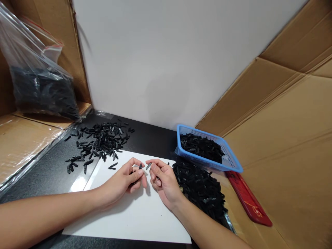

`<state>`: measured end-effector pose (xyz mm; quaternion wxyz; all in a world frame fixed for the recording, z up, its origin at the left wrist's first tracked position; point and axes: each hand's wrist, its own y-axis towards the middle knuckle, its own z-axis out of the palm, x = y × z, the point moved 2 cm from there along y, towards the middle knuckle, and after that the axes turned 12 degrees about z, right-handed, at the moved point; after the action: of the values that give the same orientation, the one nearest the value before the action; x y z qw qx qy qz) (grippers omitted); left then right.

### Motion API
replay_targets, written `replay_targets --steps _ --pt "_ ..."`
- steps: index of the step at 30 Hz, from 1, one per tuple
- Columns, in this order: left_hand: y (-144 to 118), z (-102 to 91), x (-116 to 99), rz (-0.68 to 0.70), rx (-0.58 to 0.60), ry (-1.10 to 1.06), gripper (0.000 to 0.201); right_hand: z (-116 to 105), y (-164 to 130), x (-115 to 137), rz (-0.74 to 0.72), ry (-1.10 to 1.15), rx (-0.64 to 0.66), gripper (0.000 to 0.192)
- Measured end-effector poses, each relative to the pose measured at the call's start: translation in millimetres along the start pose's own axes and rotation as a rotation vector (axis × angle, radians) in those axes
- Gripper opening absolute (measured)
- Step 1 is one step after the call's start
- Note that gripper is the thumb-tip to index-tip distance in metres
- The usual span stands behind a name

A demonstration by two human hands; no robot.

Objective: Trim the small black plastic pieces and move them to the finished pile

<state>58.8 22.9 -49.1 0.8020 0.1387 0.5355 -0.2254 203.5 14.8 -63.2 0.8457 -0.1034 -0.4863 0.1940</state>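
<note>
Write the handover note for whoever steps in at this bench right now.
Left hand: pinches a small black plastic piece.
Right hand: pinches a second small black piece, tips close together over the white sheet.
Loose scatter of black pieces lies far left; a dense black heap sits by the right wrist.
Blue mesh plastic basket is partly filled.
Both piles remain.

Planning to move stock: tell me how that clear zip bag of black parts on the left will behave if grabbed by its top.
The zip bag would probably sag: its clear film is creased and slack. It likely feels bottom-heavy, since the black parts are heaped low inside. It sits on a cardboard ledge, leaning, so a push may slump it rather than slide it.
</note>
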Motion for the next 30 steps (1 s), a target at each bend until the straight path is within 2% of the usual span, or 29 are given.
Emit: replay_targets --steps 6,10,16,21,24,26,28,30 --pt "0.9 2.1 2.6 0.01 0.032 0.034 0.023 2.7 -2.2 2.8 -0.018 0.054 0.06 0.019" --pt "1.1 2.3 1.6 0.017 0.037 0.072 0.026 5.2 -3.3 4.5 -0.024 0.075 0.11 0.029" --pt "1.9 2.3 1.7 0.012 0.043 0.13 0.029 5.3 -1.3 -0.7 0.016 -0.025 0.029 0.031" --pt "2.2 2.2 1.8 0.014 0.047 0.167 0.028 6.0 -0.9 -2.2 0.023 -0.054 0.011 0.032" --pt "1.8 1.1 0.4 0.02 0.048 0.165 0.016 5.1 -0.9 -0.3 0.016 -0.047 -0.002 0.03" --pt "1.1 -0.1 -0.2 0.006 0.026 0.143 0.006 4.1 -0.6 1.2 0.008 -0.022 -0.002 0.029" --pt "0.3 -1.0 -0.3 -0.01 -0.013 0.122 0.016 2.9 -0.2 2.1 0.007 -0.001 -0.003 0.029" --pt "-0.3 -1.2 -0.1 -0.006 -0.037 0.107 0.013 1.8 0.1 2.3 0.011 0.007 -0.006 0.029"
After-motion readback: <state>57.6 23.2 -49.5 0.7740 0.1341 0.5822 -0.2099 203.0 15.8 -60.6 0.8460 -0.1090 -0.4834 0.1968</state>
